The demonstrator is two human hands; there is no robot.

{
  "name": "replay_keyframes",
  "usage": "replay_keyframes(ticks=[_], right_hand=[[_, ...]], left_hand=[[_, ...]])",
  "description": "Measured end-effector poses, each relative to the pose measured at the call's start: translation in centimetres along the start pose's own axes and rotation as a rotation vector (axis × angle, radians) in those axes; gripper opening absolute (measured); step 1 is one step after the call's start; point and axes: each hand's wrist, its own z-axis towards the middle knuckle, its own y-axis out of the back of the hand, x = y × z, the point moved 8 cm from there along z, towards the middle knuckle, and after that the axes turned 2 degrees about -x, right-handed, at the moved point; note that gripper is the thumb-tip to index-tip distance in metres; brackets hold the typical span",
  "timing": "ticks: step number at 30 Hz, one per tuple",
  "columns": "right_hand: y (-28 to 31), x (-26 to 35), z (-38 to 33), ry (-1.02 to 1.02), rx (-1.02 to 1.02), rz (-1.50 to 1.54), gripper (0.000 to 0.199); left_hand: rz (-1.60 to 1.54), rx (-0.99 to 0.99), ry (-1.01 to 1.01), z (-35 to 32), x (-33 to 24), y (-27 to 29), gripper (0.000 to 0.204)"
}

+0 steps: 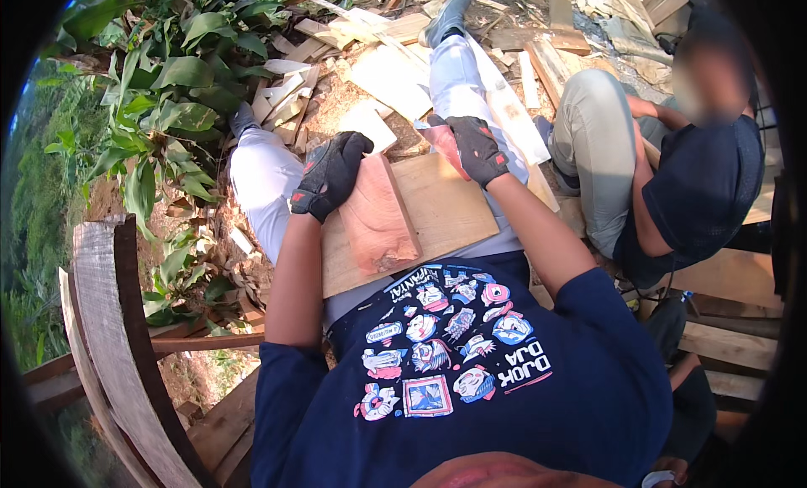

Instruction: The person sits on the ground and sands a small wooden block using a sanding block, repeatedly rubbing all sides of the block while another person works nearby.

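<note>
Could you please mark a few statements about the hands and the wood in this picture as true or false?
1. Both hands wear dark gloves. True: left hand, right hand.
2. The left hand rests on the top end of a reddish wood block. True.
3. The reddish block lies on bare soil. False: it lies on a pale board across the lap.
4. The right hand is empty. False: it grips a small reddish wood piece.
5. Another person sits on the right. True.
</note>
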Motion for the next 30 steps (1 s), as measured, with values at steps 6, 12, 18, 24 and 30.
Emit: replay_keyframes(ticks=[6,12,18,24,30], right_hand=[[7.0,12.7,-4.2,0.465,-0.339,0.357,0.034],[3.4,14.1,-2.6,0.463,-0.259,0.145,0.033],[1.4,13.2,-9.8,0.761,-0.419,0.022,0.030],[2.7,13.2,-14.1,0.809,-0.350,-0.159,0.040],[1.6,14.5,-4.5,0.650,-0.205,-0.091,0.030]], left_hand=[[0.095,-0.128,0.197,-1.0,2.0,1.2,0.043],[0.119,-0.165,0.224,0.2,2.7,-0.3,0.049],[-0.039,-0.126,0.323,-0.8,2.2,0.0,0.048],[-0.036,-0.123,0.240,-0.2,3.0,-1.2,0.048],[-0.006,-0.066,0.110,-0.1,1.9,-1.2,0.042]])
